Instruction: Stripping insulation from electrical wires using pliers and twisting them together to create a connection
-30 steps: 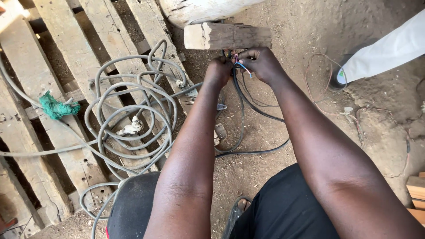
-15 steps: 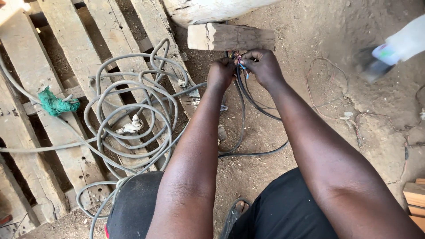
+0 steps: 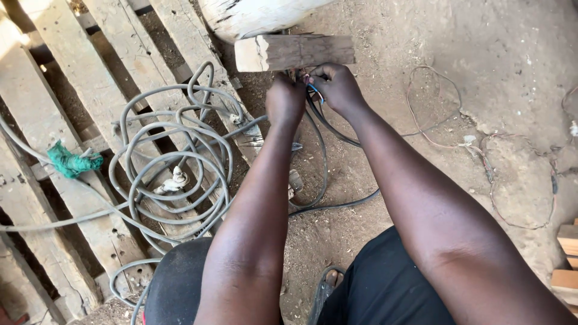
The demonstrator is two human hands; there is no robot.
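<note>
Dirt floor [image 3: 494,36] carries everything; a slatted wooden pallet [image 3: 66,102] lies over its left side, running off the left and near edges.

On the pallet, toward its right edge, a big loose coil of grey cable [image 3: 171,168] sprawls in many loops, with a green rag knot [image 3: 72,161] well to its left.

At the far edge of the floor a short wooden block [image 3: 295,51] lies crosswise, just below a pale log.

My two arms reach forward and meet right under that block.

Left hand [image 3: 286,99] is curled closed, knuckles up; it seems to pinch the cable ends, though I cannot tell exactly what the fingers have.

Right hand [image 3: 337,87] is also closed, fingers gripping the thin coloured wire ends [image 3: 314,91] of the dark cable [image 3: 328,174], which drops from the hands and curves back along the floor between my knees.

Thin reddish wire [image 3: 457,120] trails over the bare floor to the right, well apart.

Progress, as I judge it: sheath looks stripped and the cores exposed, so the ends are being worked together; whether any joint is finished is hidden by the fingers. No tape or cover is visible.

Against the earlier frames: the white-sleeved figure at the far right edge is gone. Hands hold the same spot and the coil is unmoved.
</note>
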